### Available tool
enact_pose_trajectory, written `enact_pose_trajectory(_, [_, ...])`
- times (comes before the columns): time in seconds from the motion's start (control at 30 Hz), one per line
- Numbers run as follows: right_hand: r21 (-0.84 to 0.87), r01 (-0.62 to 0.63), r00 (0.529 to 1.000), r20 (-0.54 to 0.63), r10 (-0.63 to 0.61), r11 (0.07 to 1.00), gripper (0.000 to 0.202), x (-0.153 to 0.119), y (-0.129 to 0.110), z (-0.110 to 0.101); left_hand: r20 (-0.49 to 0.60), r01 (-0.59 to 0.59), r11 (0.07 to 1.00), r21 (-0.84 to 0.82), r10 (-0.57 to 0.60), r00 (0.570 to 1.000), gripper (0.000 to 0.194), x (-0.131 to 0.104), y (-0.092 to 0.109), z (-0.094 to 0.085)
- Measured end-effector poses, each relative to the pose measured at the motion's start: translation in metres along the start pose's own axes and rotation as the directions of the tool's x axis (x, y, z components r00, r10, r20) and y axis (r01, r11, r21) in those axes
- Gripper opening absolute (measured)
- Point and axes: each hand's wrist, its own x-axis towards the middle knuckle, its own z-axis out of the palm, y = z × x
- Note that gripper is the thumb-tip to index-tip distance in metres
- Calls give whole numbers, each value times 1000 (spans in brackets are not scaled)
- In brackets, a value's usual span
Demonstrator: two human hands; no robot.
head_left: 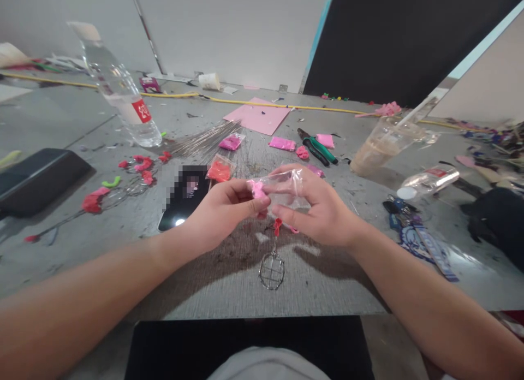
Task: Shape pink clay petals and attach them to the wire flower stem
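Observation:
Pinched between the thumb and fingers of my left hand (233, 204) is a lump of bright pink clay (258, 189) in one end of a clear plastic bag (289, 188). My right hand (323, 208) holds the other end of that bag, its thumb below and its fingers partly behind the film. Just under my hands lies a wire piece bent into a round frame with crossed wires (271, 271). Red clay (277, 227) sits at the top of its stem. An orange-red clay packet (221, 168) is beside my left hand.
A phone (186, 197) lies left of my hands, near red clay pieces (92, 201) on wires. Beyond are loose wires (204, 140), pink packets (282, 143) and green-handled pliers (317, 148). A water bottle (123, 96) stands left; an iced drink cup (376, 145) stands right, near keychains (421, 241).

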Motion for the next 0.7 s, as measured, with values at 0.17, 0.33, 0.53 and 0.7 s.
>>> enact_pose_trajectory(0.17, [105,-34,998,-41,38,994,8,3,-1,-8,2,-3,1000,-6,3,1000,18,2,3,-1])
enact_pose_trajectory(0.33, [163,-88,992,104,72,983,23,3,-1,-6,15,-38,990,133,36,999,11,2,4,1])
enact_pose_trajectory(0.53, [206,-105,971,234,56,973,27,3,0,-3,-5,-8,966,257,10,1000,13,1,1,2])
enact_pose_trajectory(0.7, [67,26,991,129,-34,997,22,3,-1,-8,-12,38,985,166,-36,999,17,1,-1,2])
